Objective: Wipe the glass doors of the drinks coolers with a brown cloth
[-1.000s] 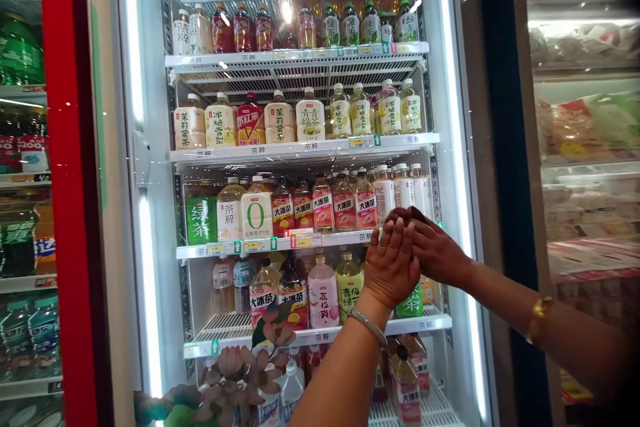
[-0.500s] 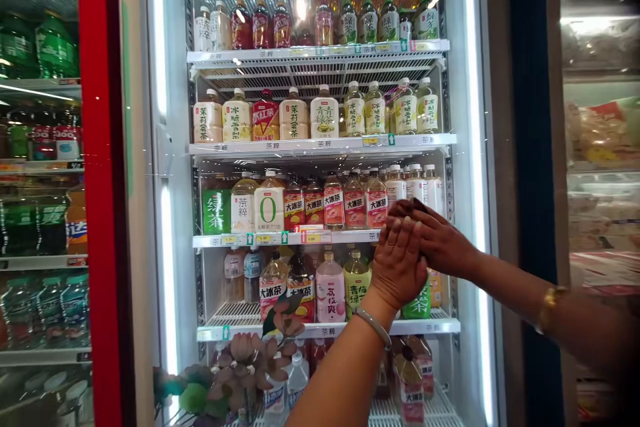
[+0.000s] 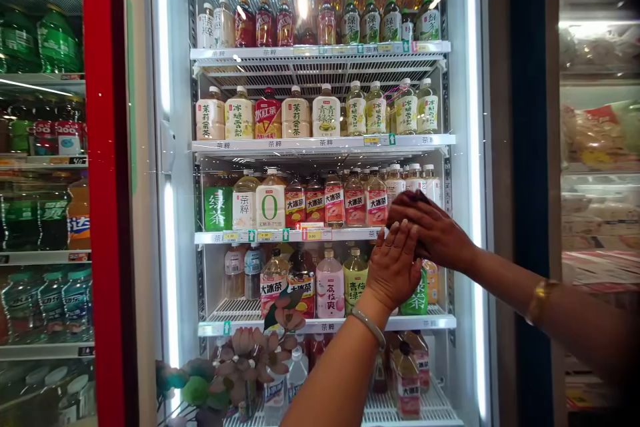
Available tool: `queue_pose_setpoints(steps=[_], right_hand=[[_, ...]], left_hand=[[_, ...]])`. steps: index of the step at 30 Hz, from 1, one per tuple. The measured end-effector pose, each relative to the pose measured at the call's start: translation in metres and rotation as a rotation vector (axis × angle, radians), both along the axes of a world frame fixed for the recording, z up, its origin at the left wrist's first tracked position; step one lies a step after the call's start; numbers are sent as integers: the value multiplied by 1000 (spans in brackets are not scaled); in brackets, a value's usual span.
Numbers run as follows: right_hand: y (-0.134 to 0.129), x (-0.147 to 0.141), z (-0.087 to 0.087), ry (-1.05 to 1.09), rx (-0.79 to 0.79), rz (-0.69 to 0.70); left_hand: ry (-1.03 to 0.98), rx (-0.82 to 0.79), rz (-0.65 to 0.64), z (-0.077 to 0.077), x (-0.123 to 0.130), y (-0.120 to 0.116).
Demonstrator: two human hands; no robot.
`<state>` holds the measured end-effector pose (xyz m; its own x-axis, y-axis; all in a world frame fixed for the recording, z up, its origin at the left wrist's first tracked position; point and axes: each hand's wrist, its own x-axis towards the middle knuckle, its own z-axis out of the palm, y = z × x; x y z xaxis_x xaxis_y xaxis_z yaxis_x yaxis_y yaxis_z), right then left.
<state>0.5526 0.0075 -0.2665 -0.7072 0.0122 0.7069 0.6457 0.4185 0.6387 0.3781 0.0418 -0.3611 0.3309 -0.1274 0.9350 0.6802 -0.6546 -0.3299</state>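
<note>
My left hand (image 3: pixel 393 267) is raised in front of the glass door of a lit drinks cooler, back towards me, fingers stretched upward and close together. A pale bangle (image 3: pixel 369 327) circles its wrist. My right hand (image 3: pixel 440 233) reaches in from the right with fingers extended up and left, overlapping the left hand's edge. A gold bracelet (image 3: pixel 539 301) is on that arm. A dark shape (image 3: pixel 407 203) at the right fingertips looks like a reflection in the glass. Nothing held shows in either hand. Behind the hands are bottles of iced tea (image 3: pixel 377 203) and green tea (image 3: pixel 419 293).
White wire shelves (image 3: pixel 325 142) inside the cooler carry rows of bottled drinks. Another cooler with a red frame (image 3: pixel 103 147) stands left. Artificial-looking flowers (image 3: pixel 245 353) show low in front. At right, a dark post (image 3: pixel 530 147) borders shelves of packaged food (image 3: pixel 600 133).
My left hand has shifted slightly left and down, and my right hand slightly right. They overlap less than before. The view has moved a little.
</note>
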Motion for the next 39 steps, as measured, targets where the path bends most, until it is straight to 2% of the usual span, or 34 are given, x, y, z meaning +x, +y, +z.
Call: queue_pose_setpoints(steps=[2,3,5,8,9,11,13,16,18,20,21,23,26,28,30,32,36,38,39], right_hand=[[-7,25,-6,-155,-14,-14],[-9,35,-2,-177,-21,-36],[-8,38,18,-105,-33,-103],[3,3,55,233,25,-110],[8,-14,62,351,70,-68],[16,-48,64,427,111,-7],[19,-66,53,346,109,14],[12,-56,33,50,99,22],[4,-32,33,-215,101,28],[-1,-10,46,-353,84,23],[0,-4,57,-320,73,13],[7,-11,81,-63,76,1],[24,-58,110,379,135,62],[33,-94,116,427,124,147],[36,-116,108,372,102,235],[33,-115,87,304,85,290],[22,-66,41,95,55,207],[22,-43,34,101,90,144],[24,-36,37,188,120,120]], left_hand=[[9,-10,15,0,-1,-1],[-1,-25,27,2,0,-2],[-63,-74,52,8,6,-5],[-190,-161,67,26,14,-10],[-227,-183,67,33,14,-11],[-277,-206,74,48,5,-11],[-288,-199,84,60,-13,-10],[-211,-156,123,68,-49,-7],[-152,-134,146,68,-70,-7],[-119,-126,143,69,-83,-7],[-117,-126,130,71,-86,-7],[-144,-130,90,83,-85,-7],[-197,-127,10,113,-77,-3],[-217,-130,-31,132,-73,1],[-236,-142,-49,142,-72,5],[-229,-143,-51,137,-73,7],[-73,-114,-17,106,-70,2],[54,-64,0,98,-64,-3],[118,-26,1,100,-61,-5]])
